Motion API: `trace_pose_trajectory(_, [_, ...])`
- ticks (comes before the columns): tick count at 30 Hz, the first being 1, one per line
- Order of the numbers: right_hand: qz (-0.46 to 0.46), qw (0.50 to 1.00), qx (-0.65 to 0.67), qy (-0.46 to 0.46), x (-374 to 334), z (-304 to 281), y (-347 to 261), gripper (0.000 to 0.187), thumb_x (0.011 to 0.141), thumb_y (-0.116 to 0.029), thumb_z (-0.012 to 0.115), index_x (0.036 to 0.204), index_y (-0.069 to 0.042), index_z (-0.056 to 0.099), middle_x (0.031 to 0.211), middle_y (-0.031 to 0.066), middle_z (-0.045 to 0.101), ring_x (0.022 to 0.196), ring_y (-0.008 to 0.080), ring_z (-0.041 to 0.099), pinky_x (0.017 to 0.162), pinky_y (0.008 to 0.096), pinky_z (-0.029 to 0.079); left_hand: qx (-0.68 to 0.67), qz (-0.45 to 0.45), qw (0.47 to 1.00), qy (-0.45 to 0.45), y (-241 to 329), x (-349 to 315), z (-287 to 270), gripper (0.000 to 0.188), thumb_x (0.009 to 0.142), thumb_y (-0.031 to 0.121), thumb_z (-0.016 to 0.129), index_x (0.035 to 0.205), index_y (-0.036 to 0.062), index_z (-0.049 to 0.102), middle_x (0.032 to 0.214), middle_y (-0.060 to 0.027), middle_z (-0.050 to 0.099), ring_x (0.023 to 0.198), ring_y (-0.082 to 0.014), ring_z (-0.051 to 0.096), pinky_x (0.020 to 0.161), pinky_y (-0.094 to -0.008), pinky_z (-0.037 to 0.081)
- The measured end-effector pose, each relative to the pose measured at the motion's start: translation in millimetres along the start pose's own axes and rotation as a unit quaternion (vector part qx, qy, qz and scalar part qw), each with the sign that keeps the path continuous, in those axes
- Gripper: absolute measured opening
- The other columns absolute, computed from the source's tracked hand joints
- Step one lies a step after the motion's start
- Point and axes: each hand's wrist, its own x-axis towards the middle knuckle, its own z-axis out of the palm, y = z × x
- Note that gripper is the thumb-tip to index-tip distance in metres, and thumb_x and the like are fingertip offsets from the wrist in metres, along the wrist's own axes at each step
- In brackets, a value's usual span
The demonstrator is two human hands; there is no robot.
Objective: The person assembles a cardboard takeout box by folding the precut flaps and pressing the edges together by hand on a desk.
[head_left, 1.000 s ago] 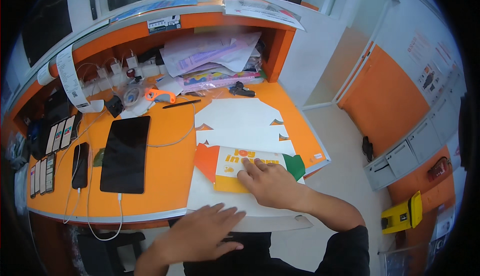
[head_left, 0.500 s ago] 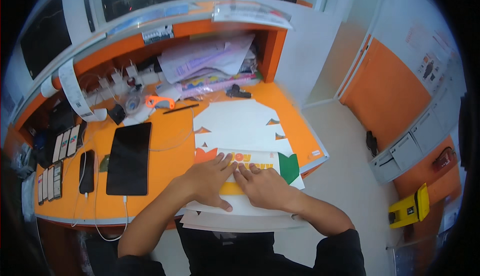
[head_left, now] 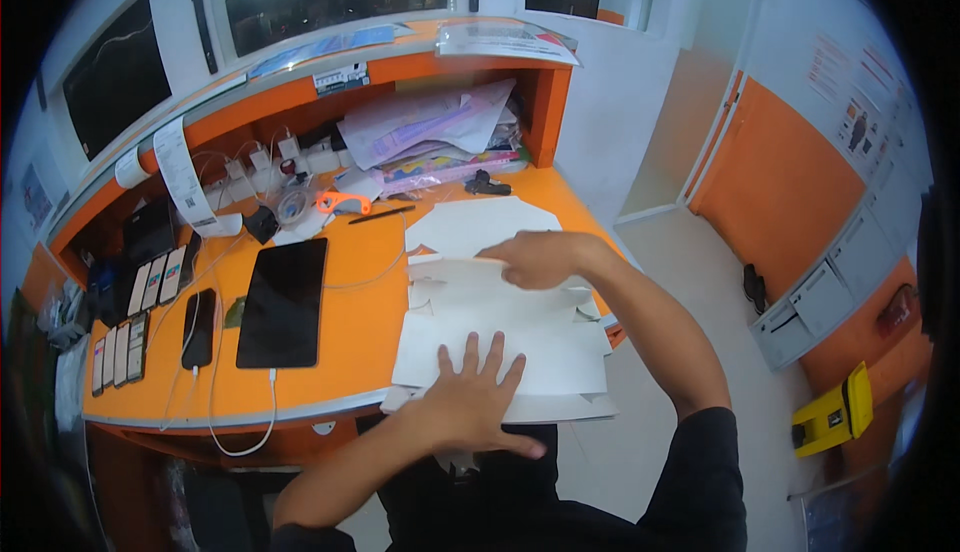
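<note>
A white die-cut cardboard blank [head_left: 500, 362] with notched sides lies on the orange desk, reaching over its near edge. Its near panel has a plain white face up, and the panel's far edge looks slightly raised. My left hand [head_left: 475, 392] rests palm down near the front of the card, fingers spread wide. At the panel's far edge, my right hand [head_left: 540, 259] has its fingers curled round the card's edge, the index finger pointing left along it. The fingertips under that edge are partly hidden.
A black tablet [head_left: 283, 302] on a charging cable lies left of the card, beside several phones [head_left: 198, 328]. Behind are a black pen [head_left: 382, 214], an orange-handled tool [head_left: 343, 203], a small black object [head_left: 488, 184] and stacked papers [head_left: 430, 127] under the orange shelf.
The coloured printed panel is out of sight and a plain white face shows instead. My right hand has moved away to the panel's far edge; my left has drawn back nearer and spread its fingers.
</note>
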Motion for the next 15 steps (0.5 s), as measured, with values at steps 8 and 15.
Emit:
trace_pose_trajectory(8, [-0.015,0.999,-0.032,-0.025,-34.8,-32.2,-44.1,0.059,0.088,0.000,0.054,0.146,-0.006,0.053,0.114,0.0246,0.071,0.097,0.0390,0.069,0.090,0.0486,0.052,-0.026,-0.016,0.994,-0.104,-9.8,19.8,-1.0,0.098,0.077,0.022,0.074,0.159,-0.0014,0.026,0.165,-0.0339,0.016,0.151,-0.0590,0.015,0.110,-0.0798,0.024])
trace_pose_trajectory(15, [-0.093,0.983,-0.133,-0.086,-71.3,-7.0,-98.7,0.065,0.088,0.000,0.058,0.151,-0.004,0.043,0.121,0.0254,0.069,0.074,0.0408,0.069,0.072,0.0474,0.055,-0.078,-0.007,0.997,0.011,-18.0,8.6,19.1,0.065,0.077,0.016,0.067,0.137,-0.0034,0.053,0.142,-0.0326,0.048,0.136,-0.0474,0.046,0.104,-0.0634,0.043])
